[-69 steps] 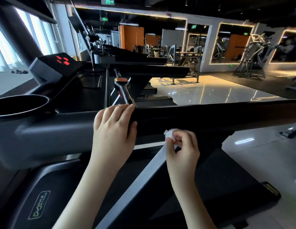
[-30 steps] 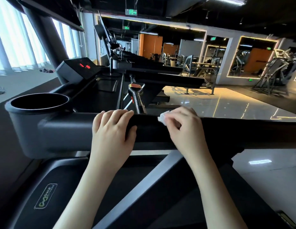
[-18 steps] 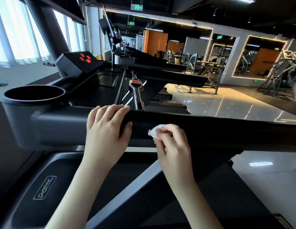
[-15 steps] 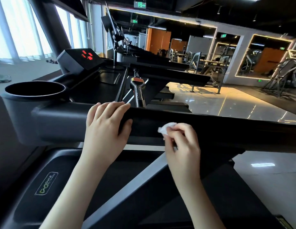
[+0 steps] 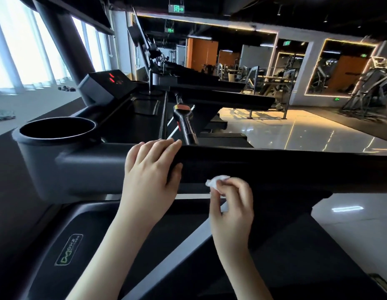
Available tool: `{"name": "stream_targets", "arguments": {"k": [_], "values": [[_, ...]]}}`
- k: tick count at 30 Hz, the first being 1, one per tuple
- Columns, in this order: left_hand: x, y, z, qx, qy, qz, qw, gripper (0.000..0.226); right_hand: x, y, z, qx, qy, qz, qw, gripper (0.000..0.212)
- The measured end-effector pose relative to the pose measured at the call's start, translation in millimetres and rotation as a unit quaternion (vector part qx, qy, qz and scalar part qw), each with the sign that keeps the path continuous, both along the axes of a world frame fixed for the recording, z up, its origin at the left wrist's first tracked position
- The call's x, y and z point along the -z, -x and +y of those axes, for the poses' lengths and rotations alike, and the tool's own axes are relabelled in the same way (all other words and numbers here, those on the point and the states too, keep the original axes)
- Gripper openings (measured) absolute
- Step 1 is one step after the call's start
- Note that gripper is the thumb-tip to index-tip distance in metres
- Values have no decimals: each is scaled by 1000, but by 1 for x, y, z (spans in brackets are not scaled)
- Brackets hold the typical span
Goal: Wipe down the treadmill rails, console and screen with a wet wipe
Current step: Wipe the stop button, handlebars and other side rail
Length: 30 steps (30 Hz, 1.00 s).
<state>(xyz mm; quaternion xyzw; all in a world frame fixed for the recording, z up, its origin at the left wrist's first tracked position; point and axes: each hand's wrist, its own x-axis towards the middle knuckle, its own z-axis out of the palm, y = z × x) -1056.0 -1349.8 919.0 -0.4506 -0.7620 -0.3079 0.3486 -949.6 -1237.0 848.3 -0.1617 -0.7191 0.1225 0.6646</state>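
Through the head camera, you are working on the rails. Your right hand (image 5: 231, 204) is pinching the balled wet wipe (image 5: 217, 182) between thumb and curled fingertips, at the lower front edge of the black rail (image 5: 296, 167); I cannot tell whether it is touching. Your left hand (image 5: 151, 169) is gripping that rail just beside it, fingers close together over the top and thumb on the front face.

Next, I judge, you are needing to press the wipe on and draw it along the rail. The console (image 5: 106, 83) looks to be waiting.

The label (image 5: 69, 250) on the cover below is reading "DHZ", with its smaller print illegible. The console's red figures are showing too blurred to read.
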Motion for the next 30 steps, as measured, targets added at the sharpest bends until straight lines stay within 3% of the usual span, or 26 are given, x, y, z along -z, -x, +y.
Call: {"name": "stream_targets", "arguments": {"k": [8,15,21,25,30], "values": [[0,8,-9,41,14,3,999,45,-28,5,5,43,-22,-5,999,11],[0,15,-21,-42,-6,-4,999,48,-63,11,14,19,-57,-55,997,13],[0,16,-21,-49,-9,1,999,48,-98,14,17,-38,4,-190,981,20],[0,15,-20,-50,-10,3,999,48,-114,26,28,-7,76,-293,953,26],[2,17,-23,-41,-9,15,999,49,-113,16,21,-35,52,-284,957,22]]}}
